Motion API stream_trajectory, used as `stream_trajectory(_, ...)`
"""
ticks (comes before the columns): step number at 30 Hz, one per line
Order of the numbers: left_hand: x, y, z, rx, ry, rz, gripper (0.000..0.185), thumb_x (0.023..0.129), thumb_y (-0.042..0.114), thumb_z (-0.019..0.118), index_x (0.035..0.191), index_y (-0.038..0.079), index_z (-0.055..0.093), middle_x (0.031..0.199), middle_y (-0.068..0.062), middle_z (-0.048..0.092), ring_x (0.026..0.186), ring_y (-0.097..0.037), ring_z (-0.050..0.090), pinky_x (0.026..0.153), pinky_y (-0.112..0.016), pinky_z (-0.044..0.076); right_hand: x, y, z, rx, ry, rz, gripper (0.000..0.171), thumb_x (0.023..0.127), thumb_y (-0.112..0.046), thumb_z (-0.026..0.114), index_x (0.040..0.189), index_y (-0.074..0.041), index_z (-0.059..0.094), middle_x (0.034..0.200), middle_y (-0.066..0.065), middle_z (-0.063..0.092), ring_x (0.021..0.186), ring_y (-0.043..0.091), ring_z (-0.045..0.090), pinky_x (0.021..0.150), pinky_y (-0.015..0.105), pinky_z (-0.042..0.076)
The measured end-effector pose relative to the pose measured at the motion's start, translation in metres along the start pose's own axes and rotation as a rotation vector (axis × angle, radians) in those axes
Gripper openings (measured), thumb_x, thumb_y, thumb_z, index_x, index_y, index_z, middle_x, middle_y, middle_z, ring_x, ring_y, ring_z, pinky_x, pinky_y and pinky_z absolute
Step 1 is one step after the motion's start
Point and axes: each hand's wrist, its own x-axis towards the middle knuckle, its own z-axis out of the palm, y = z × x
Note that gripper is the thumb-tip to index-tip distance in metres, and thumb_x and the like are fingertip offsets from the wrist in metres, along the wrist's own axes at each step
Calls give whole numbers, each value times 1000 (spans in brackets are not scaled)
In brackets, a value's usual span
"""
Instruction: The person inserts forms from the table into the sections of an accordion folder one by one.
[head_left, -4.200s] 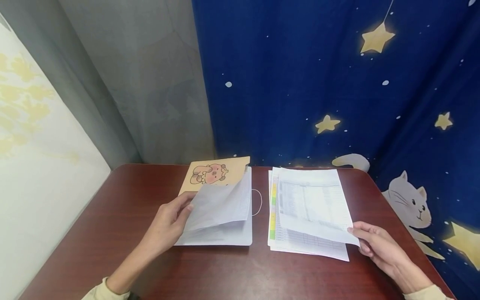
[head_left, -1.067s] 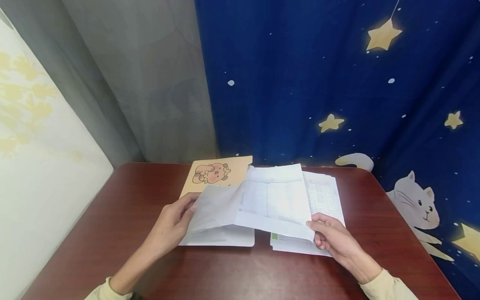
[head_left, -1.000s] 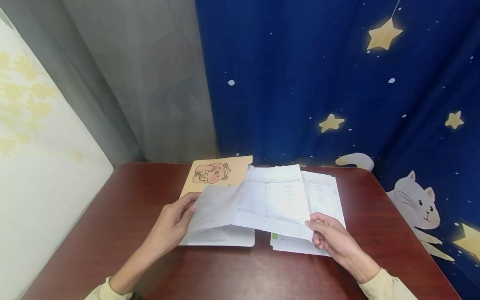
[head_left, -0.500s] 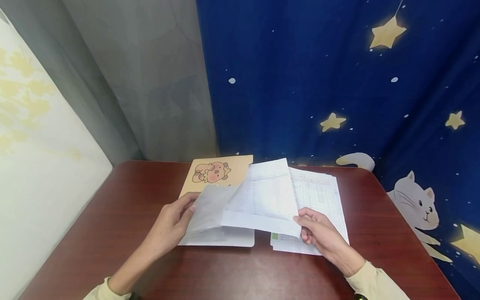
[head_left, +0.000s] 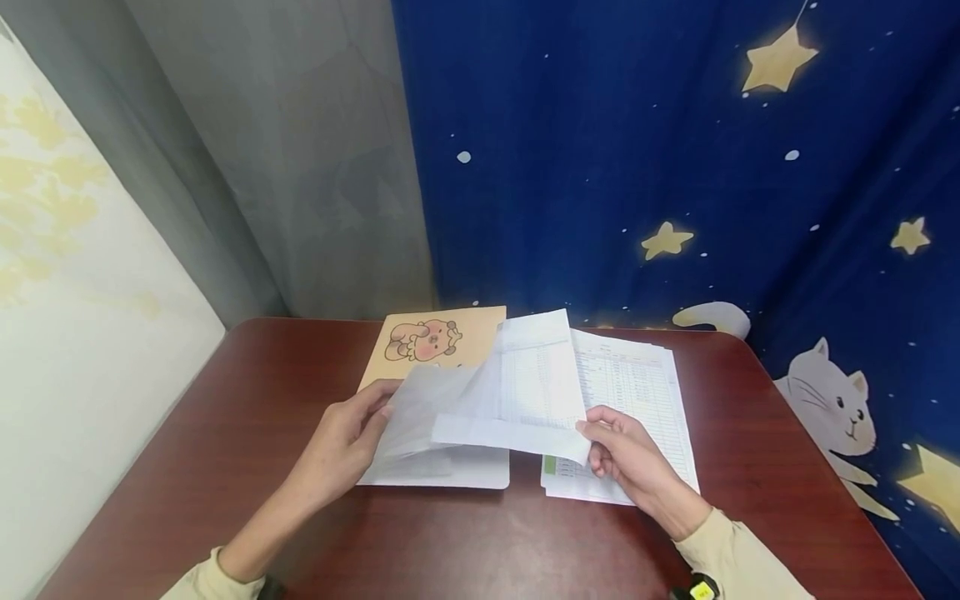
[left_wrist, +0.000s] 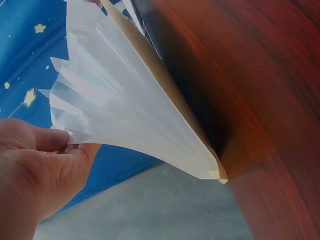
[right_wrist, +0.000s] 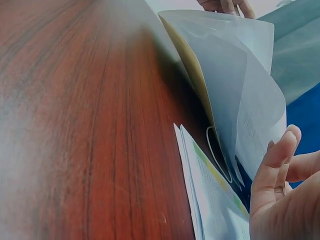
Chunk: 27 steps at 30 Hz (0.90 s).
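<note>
Right hand (head_left: pixel 628 454) pinched a sheet (head_left: pixel 531 390) over the folder (head_left: pixel 442 392); left hand (head_left: pixel 341 446) gripped its lifted sleeves (left_wrist: pixel 125 115), stack (head_left: pixel 637 392) beside.

A dark red wooden table (head_left: pixel 225 433) carries two things — a cartoon-printed folder (head_left: pixel 442 337) and a paper stack (head_left: pixel 637 392).

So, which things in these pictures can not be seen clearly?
- Printed sheet text: too small, head view.
- Paper stack near part: hidden by the right hand.
- Folder inside: covered by lifted sleeves.
- Left hand: cut off by the left wrist view's edge.
</note>
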Motion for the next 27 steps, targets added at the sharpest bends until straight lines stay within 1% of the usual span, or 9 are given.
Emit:
stream_trajectory(2, 0, 0, 0, 1, -2, 1, 35, 104, 1, 61, 131, 21, 70, 87, 7, 70, 69, -5, 50, 68, -24, 43, 1, 0, 2, 5, -2, 0, 21, 104, -13, 62, 118, 2, 54, 87, -2, 70, 53, 5, 51, 52, 18, 43)
stream_trajectory(3, 0, 0, 0, 0, -4, 0, 35, 104, 1, 60, 131, 21, 70, 85, 7, 69, 68, -5, 49, 68, -24, 43, 2, 0, 4, 6, -6, -1, 21, 104, -13, 62, 117, 1, 54, 86, -2, 69, 53, 5, 51, 53, 18, 43)
stream_trajectory(8, 2, 0, 0, -2, -11, -9, 35, 104, 1, 60, 131, 20, 70, 85, 6, 69, 67, -5, 48, 68, -24, 43, 8, 0, 13, 0, -28, -7, 19, 104, -14, 63, 114, 0, 55, 80, -4, 65, 54, 6, 51, 54, 19, 43)
stream_trajectory(12, 3, 0, 1, 0, -11, -14, 36, 103, -1, 60, 131, 20, 70, 93, 5, 74, 71, -7, 52, 69, -24, 43, 11, -1, 18, 0, -48, -13, 21, 105, -13, 62, 117, 1, 55, 83, -3, 69, 54, 5, 52, 54, 19, 44)
stream_trajectory(15, 3, -1, 1, 1, -13, -16, 36, 103, -1, 60, 131, 19, 70, 100, 4, 77, 76, -8, 55, 71, -24, 44, 13, -2, 22, -2, -59, -19, 22, 105, -13, 61, 119, 3, 56, 85, -3, 71, 53, 5, 51, 52, 18, 42)
stream_trajectory(18, 3, -1, 1, 8, -12, -14, 35, 103, -1, 60, 131, 18, 70, 108, 2, 80, 81, -10, 59, 73, -23, 46, 15, -2, 27, -2, -75, -26, 22, 104, -14, 62, 118, 2, 56, 77, -6, 68, 50, 4, 46, 50, 18, 37)
stream_trajectory(22, 3, -2, 2, 17, -4, -13, 34, 104, 0, 60, 131, 17, 70, 112, 0, 81, 86, -11, 64, 77, -21, 48, 18, -2, 34, 2, -100, -32, 21, 104, -15, 62, 117, 1, 57, 64, -10, 58, 46, 4, 40, 48, 18, 31)
stream_trajectory(24, 3, -3, 2, 16, -3, -15, 34, 104, 0, 60, 131, 16, 70, 114, 0, 81, 89, -10, 66, 79, -19, 49, 20, -1, 38, 8, -106, -30, 20, 104, -15, 62, 116, 1, 57, 62, -10, 56, 45, 4, 39, 47, 19, 30)
stream_trajectory(27, 2, -4, 2, 8, -5, -18, 34, 104, 0, 60, 131, 17, 70, 114, 0, 81, 90, -9, 67, 80, -18, 50, 23, 1, 44, 23, -95, -22, 16, 104, -15, 62, 113, -2, 58, 56, -9, 49, 43, 4, 37, 46, 19, 28)
